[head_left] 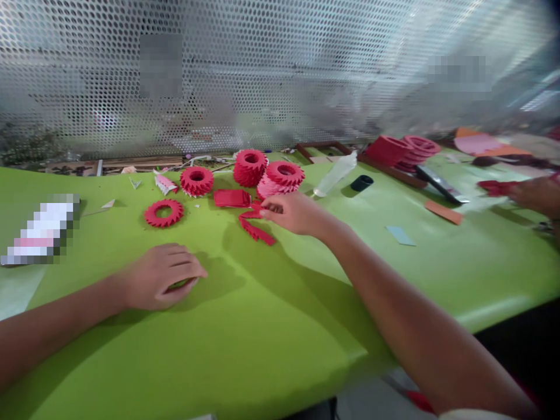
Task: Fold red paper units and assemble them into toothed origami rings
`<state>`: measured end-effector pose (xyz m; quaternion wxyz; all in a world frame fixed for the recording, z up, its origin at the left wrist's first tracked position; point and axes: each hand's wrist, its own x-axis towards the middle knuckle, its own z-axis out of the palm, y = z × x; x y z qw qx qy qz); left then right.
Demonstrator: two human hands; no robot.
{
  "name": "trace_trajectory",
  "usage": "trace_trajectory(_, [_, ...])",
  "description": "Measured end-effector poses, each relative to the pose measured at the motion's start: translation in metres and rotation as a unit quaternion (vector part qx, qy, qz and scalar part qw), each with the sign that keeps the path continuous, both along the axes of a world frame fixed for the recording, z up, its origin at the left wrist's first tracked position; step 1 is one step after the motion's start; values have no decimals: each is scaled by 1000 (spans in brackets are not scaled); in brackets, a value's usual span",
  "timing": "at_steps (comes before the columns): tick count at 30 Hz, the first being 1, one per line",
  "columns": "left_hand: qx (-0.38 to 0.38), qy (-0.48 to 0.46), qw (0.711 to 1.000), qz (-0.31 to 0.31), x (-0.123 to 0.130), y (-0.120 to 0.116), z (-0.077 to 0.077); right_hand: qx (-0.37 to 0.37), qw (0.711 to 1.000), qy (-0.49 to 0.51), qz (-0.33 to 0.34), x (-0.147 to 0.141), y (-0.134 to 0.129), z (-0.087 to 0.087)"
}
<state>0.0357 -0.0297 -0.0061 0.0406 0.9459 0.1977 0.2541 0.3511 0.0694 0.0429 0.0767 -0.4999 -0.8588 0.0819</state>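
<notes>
My right hand [292, 212] is closed in a pinch at the upper end of a red zigzag strip of folded paper [257, 232], which lies bent on the table. My left hand [168, 277] rests low over the green surface, its fingers curled together toward the thumb, with nothing visible in them. Just left of the strip sits a stack of red paper pieces [231, 198]. A flat red toothed paper ring [164, 213] lies beyond my left hand. Behind stand thicker red folded-paper rings [196, 181], including a tall stack [249, 168] and a red-and-pink one [284, 175].
A clear plastic bottle [336, 175] and a black cylinder [361, 183] lie right of the rings. Farther right are red coiled rolls [394, 151], a dark phone-like object [441, 184] and paper scraps. Another person's hand [538, 192] holds red material. A perforated metal screen [245, 76] rises behind.
</notes>
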Motion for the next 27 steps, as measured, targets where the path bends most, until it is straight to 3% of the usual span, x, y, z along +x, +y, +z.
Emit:
trace_trajectory(6, [-4, 5, 1000, -1, 0, -1, 2, 53, 998, -36, 17, -2, 6, -12])
trace_trajectory(12, [-2, 4, 1000, 2, 1, -1, 2, 55, 997, -56, 28, -6, 4, -18])
trace_trajectory(16, [-4, 6, 1000, 1, 1, -1, 2, 36, 997, -59, 44, -9, 1, -15])
trace_trajectory(20, [-3, 6, 1000, 0, 1, -1, 3, -41, 996, -29, 72, -6, -2, -3])
trace_trajectory(25, [-5, 7, 1000, 5, 1, -1, 4, -4, 999, 2, -42, 17, 4, 18])
trace_trajectory(27, [-8, 7, 1000, 5, 1, -1, 4, -27, 998, -17, -55, 24, 5, 23])
